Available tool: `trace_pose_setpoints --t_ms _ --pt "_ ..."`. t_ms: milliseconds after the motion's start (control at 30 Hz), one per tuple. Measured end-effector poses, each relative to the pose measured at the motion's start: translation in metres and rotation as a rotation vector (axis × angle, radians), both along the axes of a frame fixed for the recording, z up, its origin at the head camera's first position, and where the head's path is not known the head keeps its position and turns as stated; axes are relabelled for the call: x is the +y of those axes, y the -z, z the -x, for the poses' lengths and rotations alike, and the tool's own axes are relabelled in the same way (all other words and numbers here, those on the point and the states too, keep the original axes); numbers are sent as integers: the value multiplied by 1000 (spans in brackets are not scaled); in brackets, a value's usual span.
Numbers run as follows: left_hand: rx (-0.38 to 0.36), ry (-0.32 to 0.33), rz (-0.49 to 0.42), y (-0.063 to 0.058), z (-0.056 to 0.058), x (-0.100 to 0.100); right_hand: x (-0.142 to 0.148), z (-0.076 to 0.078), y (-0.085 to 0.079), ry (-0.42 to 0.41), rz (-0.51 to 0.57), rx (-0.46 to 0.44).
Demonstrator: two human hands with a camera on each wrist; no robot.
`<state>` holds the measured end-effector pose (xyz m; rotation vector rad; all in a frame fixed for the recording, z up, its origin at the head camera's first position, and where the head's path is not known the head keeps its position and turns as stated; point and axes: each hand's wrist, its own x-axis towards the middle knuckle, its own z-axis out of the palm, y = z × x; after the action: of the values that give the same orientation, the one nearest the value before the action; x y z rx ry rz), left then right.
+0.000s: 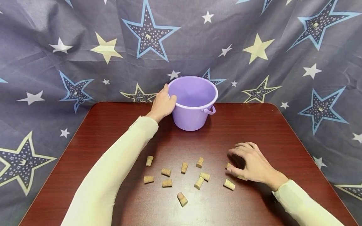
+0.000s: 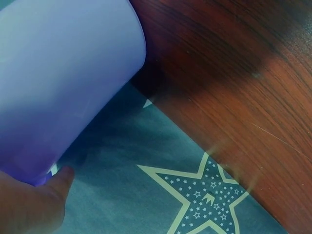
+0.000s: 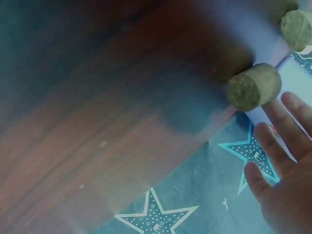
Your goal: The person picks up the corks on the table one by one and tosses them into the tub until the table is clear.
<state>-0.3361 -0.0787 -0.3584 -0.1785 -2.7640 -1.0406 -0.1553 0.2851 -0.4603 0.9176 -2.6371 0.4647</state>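
Across the surface (image 1: 243, 125), corks (image 1: 229, 184) could be knocked rolling by spread fingers (image 3: 275, 148) of the right hand (image 1: 253, 163) brushing them, the bucket (image 1: 189, 119) being pinched by the left hand (image 1: 163, 103).

You can read no words, numbers or brands here. The signs you see are stars (image 1: 258, 48) and small crowns (image 1: 148, 36) printed on the dark cloth (image 1: 192, 47).

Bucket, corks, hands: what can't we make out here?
Head: pale cork, mostly covered by right hand.
Left wrist: purple bucket and left hand, both cut off by left edge.
Right wrist: upper-right cork, cut off by right edge; grain of wooden tabletop, blurred.
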Motion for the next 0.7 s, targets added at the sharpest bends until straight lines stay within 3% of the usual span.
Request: trace_pose_setpoints --t_ms 700 --pt "-30 -8 -1 2 1 1 -6 -3 2 -73 -24 9"
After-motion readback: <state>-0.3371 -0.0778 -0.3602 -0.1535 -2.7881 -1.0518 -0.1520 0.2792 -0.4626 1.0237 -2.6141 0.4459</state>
